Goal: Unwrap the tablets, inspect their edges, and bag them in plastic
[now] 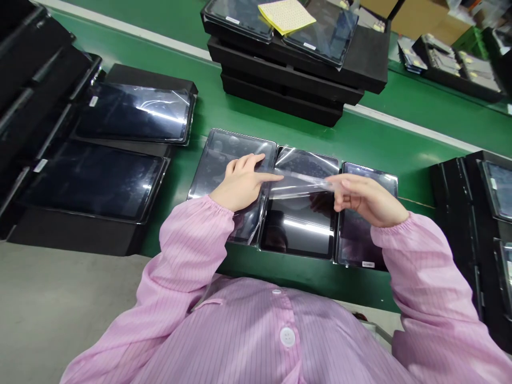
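Note:
Three dark tablets lie side by side in front of me. My right hand (366, 200) pinches one end of a clear plastic film (300, 185), which is partly lifted over the middle tablet (298, 234). Below the film, that tablet's glass reflects a ceiling light. Fingers spread, my left hand (244, 184) is over the left tablet (228, 144), with one finger stretched towards the film's near end. Whether that fingertip touches the film, I cannot tell. Partly behind my right hand is the right tablet (356, 245), which bears a small white label.
Black foam trays (280, 69) are stacked at the back, with tablets and a yellow sheet (287, 15) on top. On the left, more tablets (136, 112) rest on black trays. Another black stack (452, 208) stands at the right. The green bench (256, 266) ends close to my body.

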### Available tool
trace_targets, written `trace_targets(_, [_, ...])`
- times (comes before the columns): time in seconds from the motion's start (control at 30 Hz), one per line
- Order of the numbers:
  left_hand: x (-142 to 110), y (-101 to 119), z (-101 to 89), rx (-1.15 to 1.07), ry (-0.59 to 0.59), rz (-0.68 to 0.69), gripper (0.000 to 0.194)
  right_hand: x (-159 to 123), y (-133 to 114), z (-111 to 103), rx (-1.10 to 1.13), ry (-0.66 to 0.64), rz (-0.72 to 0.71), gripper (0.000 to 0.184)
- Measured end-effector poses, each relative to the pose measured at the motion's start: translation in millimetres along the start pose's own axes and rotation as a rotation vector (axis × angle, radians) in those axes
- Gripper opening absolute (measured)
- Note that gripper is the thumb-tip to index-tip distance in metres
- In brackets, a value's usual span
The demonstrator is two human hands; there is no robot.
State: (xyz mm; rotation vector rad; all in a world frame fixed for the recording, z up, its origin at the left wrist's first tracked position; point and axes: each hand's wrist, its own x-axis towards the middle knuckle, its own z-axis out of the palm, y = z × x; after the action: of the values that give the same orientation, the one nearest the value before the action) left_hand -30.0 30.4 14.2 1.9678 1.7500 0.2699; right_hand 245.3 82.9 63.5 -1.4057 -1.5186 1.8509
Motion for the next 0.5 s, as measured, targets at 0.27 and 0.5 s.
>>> trace_targets(0.27, [-22,23,12.7,0.146,0.107,-0.025,0.045,-60,36,23,-0.967,0.328,-0.27,0.029])
trace_targets(0.5, [-67,26,56.1,0.272,0.162,0.411,0.053,-85,89,61,-1.225,0.132,-0.729,0.031])
